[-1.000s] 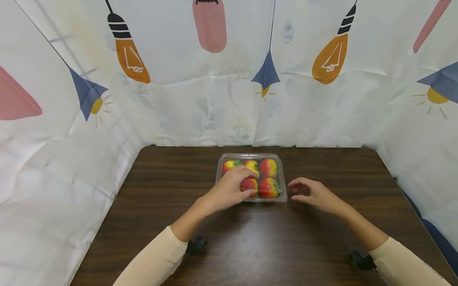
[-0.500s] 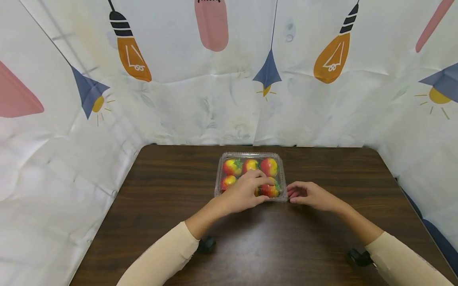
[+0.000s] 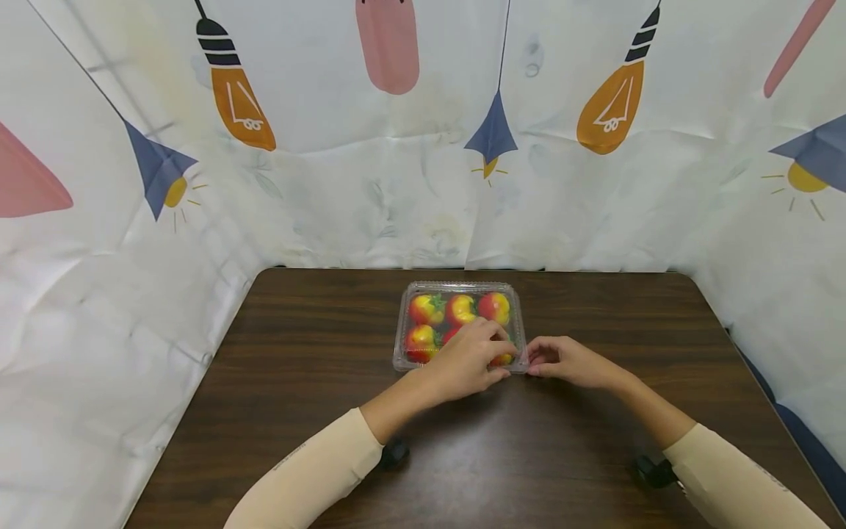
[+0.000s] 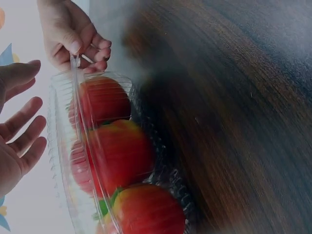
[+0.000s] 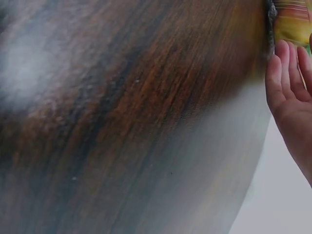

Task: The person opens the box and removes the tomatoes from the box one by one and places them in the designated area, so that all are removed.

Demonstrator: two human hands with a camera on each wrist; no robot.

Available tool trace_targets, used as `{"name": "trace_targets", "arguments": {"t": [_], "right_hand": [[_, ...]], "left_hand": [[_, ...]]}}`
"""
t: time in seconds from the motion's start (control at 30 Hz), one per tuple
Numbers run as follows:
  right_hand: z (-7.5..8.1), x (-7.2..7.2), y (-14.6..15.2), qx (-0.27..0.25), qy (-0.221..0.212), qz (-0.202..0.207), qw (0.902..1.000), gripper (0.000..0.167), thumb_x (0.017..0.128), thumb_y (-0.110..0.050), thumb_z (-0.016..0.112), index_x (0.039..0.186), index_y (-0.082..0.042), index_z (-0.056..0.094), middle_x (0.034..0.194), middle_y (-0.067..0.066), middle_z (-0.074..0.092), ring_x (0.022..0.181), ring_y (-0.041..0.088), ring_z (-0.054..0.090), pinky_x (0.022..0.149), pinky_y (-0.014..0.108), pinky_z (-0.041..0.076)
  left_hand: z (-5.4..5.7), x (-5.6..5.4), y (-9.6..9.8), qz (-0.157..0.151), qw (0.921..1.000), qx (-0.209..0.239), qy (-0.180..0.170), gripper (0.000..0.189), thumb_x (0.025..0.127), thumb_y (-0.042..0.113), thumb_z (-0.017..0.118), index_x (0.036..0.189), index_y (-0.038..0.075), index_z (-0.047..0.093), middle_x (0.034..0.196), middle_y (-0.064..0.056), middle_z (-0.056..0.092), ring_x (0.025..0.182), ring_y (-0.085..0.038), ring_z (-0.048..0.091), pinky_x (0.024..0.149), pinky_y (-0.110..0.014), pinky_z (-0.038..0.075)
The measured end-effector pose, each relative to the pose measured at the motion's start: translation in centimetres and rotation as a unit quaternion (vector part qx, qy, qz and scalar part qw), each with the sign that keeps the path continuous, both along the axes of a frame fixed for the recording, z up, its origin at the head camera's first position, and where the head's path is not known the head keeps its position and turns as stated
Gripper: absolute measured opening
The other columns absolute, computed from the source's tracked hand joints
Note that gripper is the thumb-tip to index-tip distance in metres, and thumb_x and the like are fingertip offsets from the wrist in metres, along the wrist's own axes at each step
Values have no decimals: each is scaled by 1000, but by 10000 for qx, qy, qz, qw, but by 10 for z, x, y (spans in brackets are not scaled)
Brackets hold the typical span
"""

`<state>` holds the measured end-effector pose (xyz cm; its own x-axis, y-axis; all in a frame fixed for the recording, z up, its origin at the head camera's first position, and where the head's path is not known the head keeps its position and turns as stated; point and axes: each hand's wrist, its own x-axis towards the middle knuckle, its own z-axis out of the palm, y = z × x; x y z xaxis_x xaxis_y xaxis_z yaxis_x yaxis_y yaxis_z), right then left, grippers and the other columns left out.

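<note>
A clear plastic clamshell box (image 3: 399, 345) lies closed on the dark wooden table (image 3: 311, 353), with several red-and-yellow fruits (image 3: 421, 343) with green leaves inside. My right hand (image 3: 571, 362) is at the box's front right corner. In the left wrist view, the right hand (image 4: 73, 36) pinches the rim's corner between thumb and fingers. Over the front right part of the lid hovers my left hand (image 3: 465, 360), fingers loosely bent and spread, hiding some fruit. The left wrist view shows a gap between these fingers (image 4: 29, 134) and the lid (image 4: 80, 112).
A white cloth (image 3: 410, 206) printed with lamps and bulbs hangs behind the table and along its sides. Dark wrist straps (image 3: 654, 472) show near the sleeve ends. Light-coloured sleeves (image 3: 317, 463) cover both forearms.
My left hand has slid rightward across the lid to its front right part. The right hand has moved left from beside the box onto its corner. The box has stayed about where it was.
</note>
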<state>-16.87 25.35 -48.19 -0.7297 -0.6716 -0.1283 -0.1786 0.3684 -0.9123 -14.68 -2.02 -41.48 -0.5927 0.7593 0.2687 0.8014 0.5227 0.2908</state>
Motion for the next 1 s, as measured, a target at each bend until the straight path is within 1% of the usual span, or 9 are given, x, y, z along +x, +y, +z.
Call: {"name": "trace_targets", "arguments": {"t": [0.13, 0.2, 0.37, 0.5, 0.6, 0.73, 0.87, 1.0], "right_hand": [[-1, -2, 0, -50, 5, 47, 10000, 25, 102, -14, 66, 120, 1, 62, 111, 10, 67, 100, 9, 68, 84, 22, 60], [-2, -2, 0, -52, 3, 79, 10000, 24, 102, -14, 65, 120, 2, 62, 111, 9, 67, 99, 8, 67, 83, 22, 60], [-1, -1, -1, -68, -83, 123, 9999, 24, 103, -14, 64, 120, 3, 62, 109, 13, 69, 96, 10, 68, 81, 26, 61], [-1, 0, -2, -123, -178, 118, 9997, 24, 104, -13, 62, 120, 5, 61, 108, 18, 70, 96, 11, 68, 81, 28, 62], [-2, 0, -2, -194, -256, 104, 9994, 23, 104, -12, 62, 119, 6, 61, 108, 21, 70, 96, 10, 68, 82, 28, 62], [-4, 1, -3, -279, -341, 54, 9990, 23, 105, -12, 61, 118, 7, 61, 109, 22, 69, 97, 8, 68, 83, 27, 61], [-5, 3, -4, -343, -423, 20, 9985, 22, 105, -10, 59, 117, 9, 60, 108, 23, 69, 97, 7, 68, 83, 24, 61], [-5, 4, -6, -408, -451, 24, 9981, 22, 105, -10, 58, 115, 9, 60, 106, 25, 69, 95, 7, 68, 82, 24, 61]], "left_hand": [[-5, -1, 5, 44, 9992, -292, 264, 27, 88, 31, 84, 114, 21, 80, 113, 1, 66, 103, -16, 56, 92, -29, 49], [-7, -2, 6, 68, 9984, -424, 358, 26, 89, 32, 84, 113, 24, 80, 112, 2, 65, 101, -15, 55, 90, -29, 48], [-12, -3, 9, 41, 9959, -685, 582, 20, 91, 35, 80, 110, 29, 81, 109, 4, 62, 98, -13, 52, 83, -25, 45], [-15, -3, 10, 50, 9954, -702, 644, 20, 92, 34, 80, 111, 29, 81, 110, 3, 61, 97, -14, 51, 78, -24, 42], [-19, -3, 11, 63, 9944, -723, 768, 20, 91, 34, 81, 110, 28, 81, 110, 2, 59, 98, -15, 51, 77, -24, 42], [-24, -3, 13, 64, 9915, -770, 1050, 19, 91, 35, 81, 109, 29, 81, 112, 1, 59, 101, -16, 51, 79, -26, 44], [-27, -2, 15, 70, 9896, -741, 1231, 19, 90, 36, 81, 108, 29, 81, 113, 0, 59, 103, -17, 51, 79, -28, 46], [-31, -2, 17, 111, 9860, -789, 1462, 20, 90, 40, 81, 106, 29, 80, 111, 1, 58, 102, -16, 51, 79, -28, 46]]}}
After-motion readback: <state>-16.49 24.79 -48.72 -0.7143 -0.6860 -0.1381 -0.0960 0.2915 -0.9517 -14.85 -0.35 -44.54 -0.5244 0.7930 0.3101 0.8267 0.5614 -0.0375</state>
